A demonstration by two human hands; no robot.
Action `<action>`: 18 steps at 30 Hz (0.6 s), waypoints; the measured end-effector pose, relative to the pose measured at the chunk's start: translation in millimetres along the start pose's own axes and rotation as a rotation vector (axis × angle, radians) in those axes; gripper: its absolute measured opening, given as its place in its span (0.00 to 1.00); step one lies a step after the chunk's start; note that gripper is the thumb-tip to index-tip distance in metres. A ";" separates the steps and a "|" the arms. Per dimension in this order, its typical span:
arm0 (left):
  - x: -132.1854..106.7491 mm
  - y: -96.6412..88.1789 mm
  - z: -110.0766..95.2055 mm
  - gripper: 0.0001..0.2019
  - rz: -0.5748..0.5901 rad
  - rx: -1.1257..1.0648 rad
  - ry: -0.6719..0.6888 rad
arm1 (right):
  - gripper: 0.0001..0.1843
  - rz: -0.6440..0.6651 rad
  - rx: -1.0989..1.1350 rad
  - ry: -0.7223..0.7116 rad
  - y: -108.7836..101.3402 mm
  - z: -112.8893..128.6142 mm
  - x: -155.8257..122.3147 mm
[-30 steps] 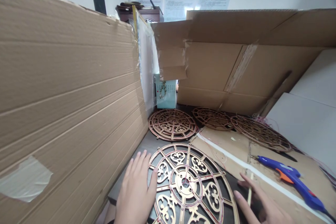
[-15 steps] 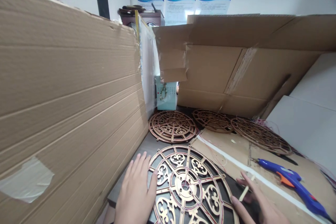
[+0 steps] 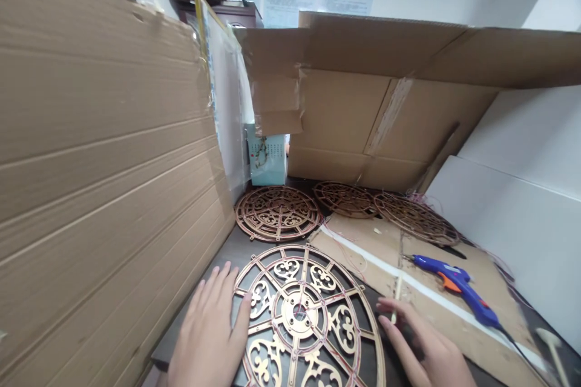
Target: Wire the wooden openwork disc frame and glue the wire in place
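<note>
A round gold fretwork disc [image 3: 304,314] lies flat on the dark table just in front of me. My left hand [image 3: 209,332] rests flat and open on the table, fingertips touching the disc's left rim. My right hand [image 3: 422,351] is at the disc's right edge, fingers pinched round a thin pale stick [image 3: 396,302] that points up and away. A blue hot glue gun [image 3: 456,281] lies on a cardboard sheet [image 3: 376,254] to the right, out of both hands.
Three darker fretwork discs [image 3: 278,213] lie further back. A tall cardboard wall [image 3: 100,151] stands on the left, a folded cardboard box [image 3: 385,103] at the back, white boards [image 3: 512,193] on the right. A small teal box [image 3: 267,160] stands in the corner.
The view has shifted left and a bit down. My right hand has turned the stick from slanted to nearly upright. My left hand stays on the disc's rim.
</note>
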State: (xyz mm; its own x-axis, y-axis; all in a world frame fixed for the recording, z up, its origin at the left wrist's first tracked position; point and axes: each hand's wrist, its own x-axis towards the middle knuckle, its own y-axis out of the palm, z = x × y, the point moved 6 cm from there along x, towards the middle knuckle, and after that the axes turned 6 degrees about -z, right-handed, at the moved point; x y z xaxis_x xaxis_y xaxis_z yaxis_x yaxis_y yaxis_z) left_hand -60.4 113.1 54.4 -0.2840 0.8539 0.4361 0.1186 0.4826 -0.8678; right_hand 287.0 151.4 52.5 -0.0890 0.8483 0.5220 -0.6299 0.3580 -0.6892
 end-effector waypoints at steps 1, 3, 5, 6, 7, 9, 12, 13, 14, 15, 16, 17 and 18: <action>0.7 -0.1 -0.2 0.32 0.000 -0.007 0.001 | 0.17 0.002 0.006 0.002 -0.7 3.5 0.6; 1.9 0.6 -0.5 0.33 0.008 -0.023 0.004 | 0.15 0.010 0.020 0.004 -1.2 9.5 1.7; 2.7 1.4 0.1 0.33 0.011 -0.039 0.003 | 0.15 0.019 0.036 0.000 -0.9 13.3 2.5; 2.9 1.8 0.5 0.33 0.010 -0.045 0.003 | 0.14 0.019 0.044 -0.003 -0.9 14.5 2.9; 3.0 2.1 1.0 0.32 0.006 -0.050 0.005 | 0.14 0.018 0.052 -0.005 -0.9 15.2 3.3; 3.0 2.3 1.8 0.32 -0.005 -0.054 0.011 | 0.14 0.014 0.062 -0.003 -1.1 16.5 4.6; 2.8 2.2 2.0 0.33 -0.022 -0.060 0.016 | 0.15 0.039 0.059 0.034 -0.3 18.5 6.8; 2.7 2.3 1.7 0.34 -0.025 -0.066 0.013 | 0.15 0.064 0.055 0.057 1.0 18.9 6.8; 2.5 2.4 1.2 0.34 -0.028 -0.073 0.008 | 0.15 0.090 0.054 0.079 2.4 19.4 6.3; 2.0 2.2 0.7 0.35 -0.035 -0.084 -0.002 | 0.15 0.114 0.056 0.097 3.8 20.0 5.2; 1.3 1.6 0.0 0.36 -0.047 -0.098 -0.011 | 0.15 0.134 0.065 0.113 5.2 20.4 3.5; 0.2 0.3 -0.9 0.37 -0.066 -0.117 -0.023 | 0.16 0.148 0.085 0.129 6.4 20.7 1.4; -1.3 -1.5 -1.6 0.37 -0.088 -0.141 -0.039 | 0.17 0.152 0.117 0.152 7.2 20.5 -0.9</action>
State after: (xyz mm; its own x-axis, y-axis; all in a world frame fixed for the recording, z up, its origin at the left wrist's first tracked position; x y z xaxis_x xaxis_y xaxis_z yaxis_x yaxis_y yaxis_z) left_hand -58.7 111.6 55.6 -0.3355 0.8002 0.4971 0.2232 0.5802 -0.7833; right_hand 266.8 145.3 57.4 -0.0784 0.9410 0.3291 -0.7043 0.1814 -0.6864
